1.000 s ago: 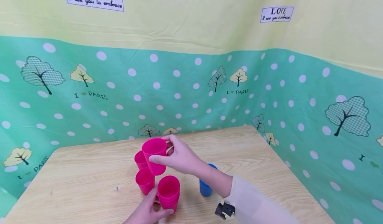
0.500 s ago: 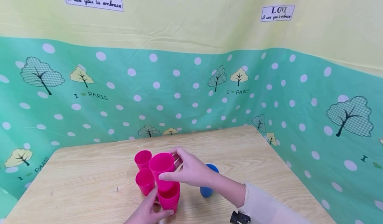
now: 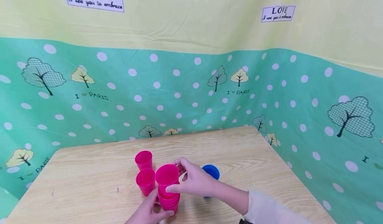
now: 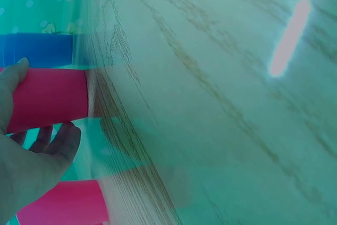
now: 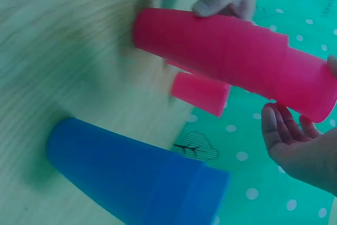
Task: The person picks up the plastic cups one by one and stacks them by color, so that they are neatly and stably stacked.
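Note:
My left hand [image 3: 148, 209] holds a stack of nested pink cups [image 3: 169, 204] low down, thumb and fingers on either side. My right hand [image 3: 194, 180] pinches one more pink cup [image 3: 167, 176] near its rim, thumb on the near side. In the right wrist view the base of this upper cup [image 5: 308, 82] sits inside the mouth of the pink stack [image 5: 200, 43], with much of its wall still showing above. Two single pink cups stand upright just left of the stack, a nearer cup [image 3: 146, 182] and a farther cup [image 3: 143, 160].
Nested blue cups [image 5: 131, 172] stand upright to the right of the pink stack, partly behind the right forearm in the head view. The wooden table [image 3: 89, 180] meets a polka-dotted cloth [image 3: 167, 94] at the back and right.
The right hand has brought its pink cup toward me and down from above the single cups to the top of the pink stack. The left hand stays in place.

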Available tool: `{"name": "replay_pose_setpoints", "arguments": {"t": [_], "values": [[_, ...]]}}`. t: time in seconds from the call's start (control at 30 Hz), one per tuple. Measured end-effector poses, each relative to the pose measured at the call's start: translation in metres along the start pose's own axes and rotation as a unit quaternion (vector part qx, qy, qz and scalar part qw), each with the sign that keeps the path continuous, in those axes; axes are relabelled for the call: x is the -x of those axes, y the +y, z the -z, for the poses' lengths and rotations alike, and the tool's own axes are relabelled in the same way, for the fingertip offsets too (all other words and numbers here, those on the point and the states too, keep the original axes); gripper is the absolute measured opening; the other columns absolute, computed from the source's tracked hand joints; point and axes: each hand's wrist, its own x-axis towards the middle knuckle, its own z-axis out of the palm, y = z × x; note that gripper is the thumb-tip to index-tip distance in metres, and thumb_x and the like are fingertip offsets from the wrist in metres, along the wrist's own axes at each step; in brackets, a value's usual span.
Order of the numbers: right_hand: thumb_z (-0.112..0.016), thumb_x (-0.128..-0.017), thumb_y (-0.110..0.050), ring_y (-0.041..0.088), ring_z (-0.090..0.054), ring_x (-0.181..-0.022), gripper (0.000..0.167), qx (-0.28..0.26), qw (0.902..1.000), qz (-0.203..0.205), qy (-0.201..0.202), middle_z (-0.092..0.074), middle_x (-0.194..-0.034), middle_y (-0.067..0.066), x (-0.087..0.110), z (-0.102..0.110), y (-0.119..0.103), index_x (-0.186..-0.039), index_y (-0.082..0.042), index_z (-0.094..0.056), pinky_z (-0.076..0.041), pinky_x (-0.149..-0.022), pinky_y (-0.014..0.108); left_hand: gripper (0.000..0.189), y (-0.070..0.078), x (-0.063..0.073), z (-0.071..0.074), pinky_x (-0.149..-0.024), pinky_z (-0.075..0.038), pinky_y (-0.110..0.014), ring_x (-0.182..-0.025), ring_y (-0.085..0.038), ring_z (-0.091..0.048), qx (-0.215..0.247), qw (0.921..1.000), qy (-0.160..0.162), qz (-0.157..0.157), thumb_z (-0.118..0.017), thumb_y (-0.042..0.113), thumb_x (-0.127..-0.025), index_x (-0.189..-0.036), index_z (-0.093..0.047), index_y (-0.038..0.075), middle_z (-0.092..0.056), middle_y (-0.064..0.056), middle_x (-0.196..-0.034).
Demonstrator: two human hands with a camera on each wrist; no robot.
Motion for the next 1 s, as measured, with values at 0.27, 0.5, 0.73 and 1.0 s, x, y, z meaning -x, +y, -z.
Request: {"name": "replay_pose_setpoints", "arguments": {"t": [0.27,0.5,0.73,1.0], "values": [[-0.077,-0.075,-0.039,0.004,-0.053,-0.097,0.054,0.015,0.9998,-0.011,0.003,-0.059,-0.105,-0.015,0.004,-0.009,0.013,-0.119,-0.022,-0.051,-0.047,-0.077,0.023,0.060,-0.001,-0.001,-0.002,-0.075,-0.049,-0.022,-0.095,-0.004,-0.054,-0.008,0.9999,0.006,-0.012,-0.071,0.033,-0.082,-0.133,-0.041,0.022,-0.058,-0.002,-0.115],[-0.076,-0.076,-0.039,0.003,-0.053,-0.096,0.054,0.013,0.9999,-0.003,-0.003,-0.059,-0.107,-0.016,0.009,-0.017,0.026,-0.121,-0.024,-0.050,-0.047,-0.075,0.021,0.059,-0.003,-0.001,-0.003,-0.075,-0.049,-0.022,-0.093,-0.002,-0.054,-0.013,0.9998,0.010,-0.015,-0.071,0.034,-0.082,-0.131,-0.043,0.018,-0.059,-0.002,-0.113],[-0.076,-0.076,-0.037,0.003,-0.053,-0.097,0.056,-0.006,1.0000,0.001,0.004,-0.058,-0.111,-0.014,0.012,-0.024,0.036,-0.124,-0.023,-0.048,-0.048,-0.075,0.021,0.059,-0.002,0.001,-0.003,-0.076,-0.048,-0.022,-0.093,-0.002,-0.054,-0.019,0.9997,0.014,-0.011,-0.072,0.035,-0.081,-0.130,-0.044,0.019,-0.060,0.000,-0.113],[-0.077,-0.075,-0.035,0.002,-0.053,-0.103,0.060,-0.033,0.9990,-0.004,-0.028,-0.056,-0.117,-0.015,0.012,-0.031,0.056,-0.125,-0.027,-0.045,-0.049,-0.081,0.023,0.057,-0.003,-0.001,-0.003,-0.077,-0.049,-0.023,-0.093,-0.003,-0.055,-0.026,0.9991,0.014,-0.029,-0.071,0.038,-0.081,-0.129,-0.045,0.022,-0.059,0.002,-0.114]]}}
